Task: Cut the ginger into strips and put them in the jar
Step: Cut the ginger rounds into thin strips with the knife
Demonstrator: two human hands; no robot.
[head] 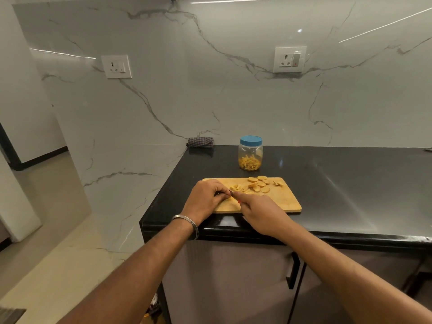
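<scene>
We work at the near left corner of the table (350, 183), whose front edge runs just under our wrists and whose left edge drops to the floor at nine o'clock of the board (280, 202). The left hand (205, 197), fingers curled, pins a small piece at the board's near left end; the piece itself is hidden under the fingers. The right hand (261, 213) is closed around a knife (232, 192), of which only a dark sliver shows between the two hands. We judge the step to be slicing, midway through the task.

At twelve o'clock of the hands lie a few cut strips (237, 188); at one to two o'clock, uncut ginger slices (260, 184) wait, well apart from the blade. The next move calls for short downward cuts with the left fingertips tucked clear, since blade and fingers sit almost touching.

Beyond the board at twelve o'clock stands the jar (250, 153), lid (251, 140) on, strips already inside; it must be opened before loading. Bare table at three o'clock offers sweeping room. A folded cloth (200, 142) rests against the wall at eleven o'clock.
</scene>
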